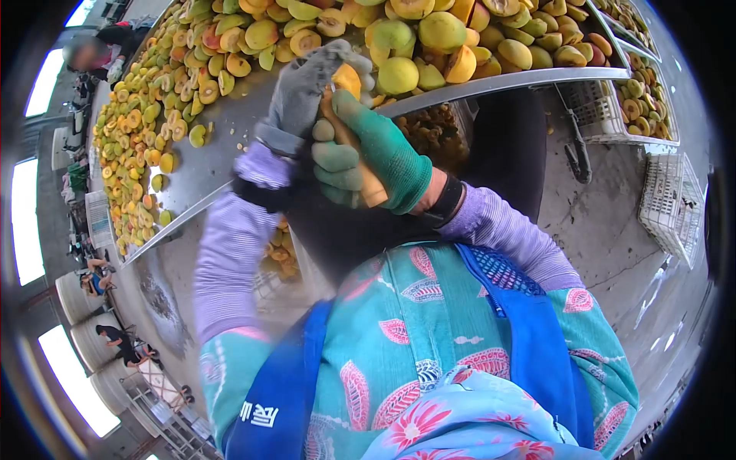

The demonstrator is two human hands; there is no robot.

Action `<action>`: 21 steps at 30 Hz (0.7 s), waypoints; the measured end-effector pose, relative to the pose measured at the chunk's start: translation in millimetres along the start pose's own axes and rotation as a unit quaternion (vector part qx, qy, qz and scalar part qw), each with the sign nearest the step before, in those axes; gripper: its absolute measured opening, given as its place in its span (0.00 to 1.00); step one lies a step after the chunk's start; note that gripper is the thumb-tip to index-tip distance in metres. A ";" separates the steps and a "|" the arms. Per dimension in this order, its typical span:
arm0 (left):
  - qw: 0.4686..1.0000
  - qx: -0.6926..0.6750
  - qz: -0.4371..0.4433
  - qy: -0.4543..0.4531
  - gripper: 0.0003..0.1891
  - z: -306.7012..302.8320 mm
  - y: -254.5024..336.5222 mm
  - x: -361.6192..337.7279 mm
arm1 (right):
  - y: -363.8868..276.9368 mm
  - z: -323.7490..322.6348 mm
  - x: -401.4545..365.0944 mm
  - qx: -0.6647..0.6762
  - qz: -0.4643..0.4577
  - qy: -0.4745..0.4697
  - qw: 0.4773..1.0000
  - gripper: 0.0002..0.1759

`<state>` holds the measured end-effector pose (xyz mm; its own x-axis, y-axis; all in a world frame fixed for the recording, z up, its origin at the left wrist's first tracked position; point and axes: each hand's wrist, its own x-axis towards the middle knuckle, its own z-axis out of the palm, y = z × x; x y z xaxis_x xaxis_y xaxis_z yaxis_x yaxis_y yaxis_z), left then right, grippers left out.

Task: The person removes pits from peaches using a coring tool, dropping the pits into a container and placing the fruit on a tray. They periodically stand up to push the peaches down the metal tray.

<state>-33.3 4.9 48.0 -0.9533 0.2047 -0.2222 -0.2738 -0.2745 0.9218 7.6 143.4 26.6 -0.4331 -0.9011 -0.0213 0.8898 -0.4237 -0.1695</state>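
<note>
My right hand (376,153), in a green glove, is wrapped round a tan wooden handle (354,146) of a tool whose working end is mostly hidden. My left hand (303,92), in a grey glove, is closed round a yellow-orange piece of fruit (346,80) at the tool's upper end. Both hands are together over the near edge of a metal table (230,142). Heaps of halved yellow and green fruit (261,34) lie on the table beyond them.
White crates (598,103) with cut fruit stand at the right, another crate (671,203) on the floor. Under the table is a container of dark fruit scraps (433,138). A co-worker (100,54) is at the upper left; other people (123,345) sit farther left.
</note>
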 end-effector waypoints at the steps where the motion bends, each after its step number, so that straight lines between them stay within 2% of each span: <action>1: 0.990 0.107 0.087 -0.014 0.18 -2.0 -10.5 -2.1 | -4.0 -2.6 1.4 0.020 0.016 -0.025 0.999 0.23; 3: 0.990 -0.061 0.118 0.039 0.20 12.1 -15.4 -12.8 | -12.4 -0.4 -0.4 0.051 0.047 -0.077 0.995 0.23; 5: 0.955 -0.189 0.148 0.175 0.20 32.6 -31.6 -32.3 | -12.3 4.0 -5.2 0.067 0.085 -0.113 0.988 0.24; 6: 0.957 -0.024 0.193 0.213 0.18 28.1 -37.3 -48.5 | -10.1 6.7 -7.2 0.076 0.104 -0.131 0.983 0.24; 7: 0.931 0.142 0.228 0.245 0.17 16.6 -42.1 -69.3 | -4.7 11.0 -9.9 0.103 0.121 -0.099 0.982 0.24; 8: 0.878 0.306 0.252 0.269 0.16 -0.3 -45.7 -92.9 | 0.4 7.7 -15.8 0.106 0.135 -0.110 0.979 0.23; 9: 0.795 0.463 0.274 0.281 0.15 -23.2 -45.5 -112.5 | -1.2 0.2 -22.8 0.104 0.148 -0.126 0.975 0.23; 10: 0.809 0.451 0.201 0.319 0.14 -71.0 -44.2 -132.6 | -8.9 -5.6 -29.1 0.099 0.155 -0.147 0.972 0.22; 11: 0.818 0.437 0.127 0.352 0.14 -118.2 -42.3 -152.2 | -19.7 -9.2 -39.5 0.042 0.158 -0.108 0.981 0.21; 12: 0.888 0.231 -0.052 0.394 0.13 -170.0 -39.9 -169.2 | -25.9 -19.0 -37.5 0.030 0.167 -0.006 0.985 0.21; 14: 0.798 0.466 -0.035 0.381 0.14 -128.4 -3.0 -142.7 | -25.5 -41.7 -31.4 0.009 0.195 0.211 0.958 0.21; 15: 0.735 0.572 -0.017 0.363 0.14 -110.7 13.2 -114.2 | -16.6 -37.3 -32.2 -0.006 0.180 0.204 0.962 0.20; 16: 0.706 0.621 0.065 0.334 0.16 -110.3 16.5 -80.5 | -19.2 -31.6 -30.8 0.020 0.233 0.167 0.958 0.19; 17: 0.670 0.663 0.146 0.301 0.19 -108.7 18.0 -42.4 | -20.7 -21.6 -32.6 -0.034 0.186 0.168 0.968 0.18; 18: 0.677 0.644 0.100 0.342 0.22 -84.3 24.3 -5.0 | -25.0 -12.6 -34.4 -0.088 0.136 0.168 0.972 0.18; 19: 0.681 0.624 0.053 0.380 0.25 -62.6 29.3 30.2 | -31.4 -8.3 -35.9 -0.085 0.119 0.186 0.972 0.19; 21: 0.634 0.689 0.004 0.352 0.29 -82.1 -0.6 96.4 | -41.4 -4.4 -39.1 -0.074 0.087 0.223 0.968 0.20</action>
<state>-135.6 -52.3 -0.1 -0.9071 -0.3953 0.1447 -0.3604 0.9068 0.2185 -13.0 196.5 30.1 -0.3277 -0.8140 -0.4797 0.9385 -0.2219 -0.2646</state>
